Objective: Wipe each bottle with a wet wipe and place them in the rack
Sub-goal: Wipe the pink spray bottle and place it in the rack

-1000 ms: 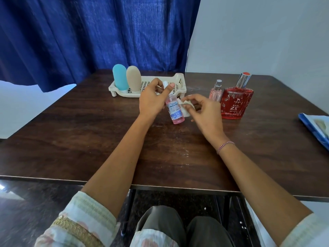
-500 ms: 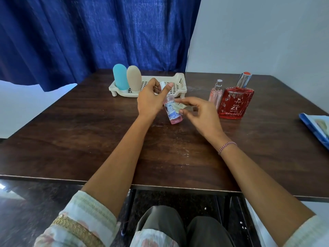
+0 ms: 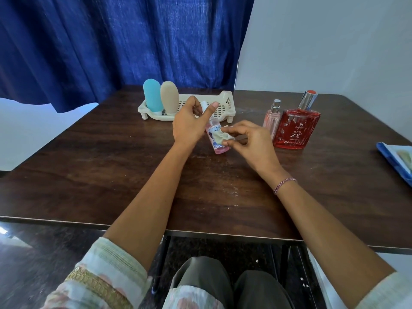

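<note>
Our left hand (image 3: 189, 121) is wrapped round the upper part of a small pink bottle (image 3: 220, 150), thumb up along its neck; the bottle leans, its cap between our fingers and its base lower and towards the right hand. We cannot tell whether the base touches the bench (image 3: 111, 163). Our right hand (image 3: 252, 141) pinches a crumpled wipe (image 3: 219, 136) between thumb and fingertips and presses it against the bottle's label, so both hands meet on the bottle. Just beyond the left hand sits the cream rack (image 3: 227, 101), with a blue bottle (image 3: 152, 94) and a beige bottle (image 3: 169, 95) standing upright side by side at its end, left of the left hand. Beyond and to the right of the right hand stand a slim spray bottle (image 3: 272, 118) and, touching or just beside it, a wide red bottle (image 3: 296, 129), both upright on the bench. A blue packet (image 3: 399, 157) lies far to the right of that hand, at the bench edge. A thin bracelet (image 3: 284, 185) circles the right wrist.
</note>
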`<state>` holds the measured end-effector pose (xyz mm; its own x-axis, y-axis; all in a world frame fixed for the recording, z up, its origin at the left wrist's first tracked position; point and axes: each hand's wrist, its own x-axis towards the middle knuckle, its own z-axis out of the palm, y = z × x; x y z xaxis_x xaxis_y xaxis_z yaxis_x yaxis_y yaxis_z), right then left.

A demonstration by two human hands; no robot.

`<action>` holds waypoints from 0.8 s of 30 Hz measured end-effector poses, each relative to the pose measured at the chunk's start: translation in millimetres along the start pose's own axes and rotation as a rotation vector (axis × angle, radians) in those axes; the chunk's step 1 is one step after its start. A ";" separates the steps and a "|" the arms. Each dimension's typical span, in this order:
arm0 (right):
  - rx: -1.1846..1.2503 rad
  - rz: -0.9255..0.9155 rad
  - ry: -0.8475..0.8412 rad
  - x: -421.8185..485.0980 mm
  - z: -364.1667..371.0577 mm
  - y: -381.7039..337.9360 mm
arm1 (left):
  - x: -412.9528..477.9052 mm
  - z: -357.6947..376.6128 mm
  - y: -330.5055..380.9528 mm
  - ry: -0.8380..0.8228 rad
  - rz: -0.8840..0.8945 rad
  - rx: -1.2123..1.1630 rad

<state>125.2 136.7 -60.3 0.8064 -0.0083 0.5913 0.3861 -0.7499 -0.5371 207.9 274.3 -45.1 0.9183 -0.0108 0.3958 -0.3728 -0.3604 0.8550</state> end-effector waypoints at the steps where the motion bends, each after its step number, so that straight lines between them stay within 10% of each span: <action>1: -0.020 -0.003 0.005 -0.1 -0.2 0.1 | 0.3 0.1 0.0 -0.015 -0.001 0.006; 24: -0.063 -0.099 0.230 -0.8 -6.4 -3.0 | -5.2 3.3 5.4 -0.122 0.231 -0.062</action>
<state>120.6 134.6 -55.3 0.6399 -0.0779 0.7645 0.4239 -0.7940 -0.4357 201.6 269.3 -43.7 0.8160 -0.1993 0.5425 -0.5780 -0.2781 0.7672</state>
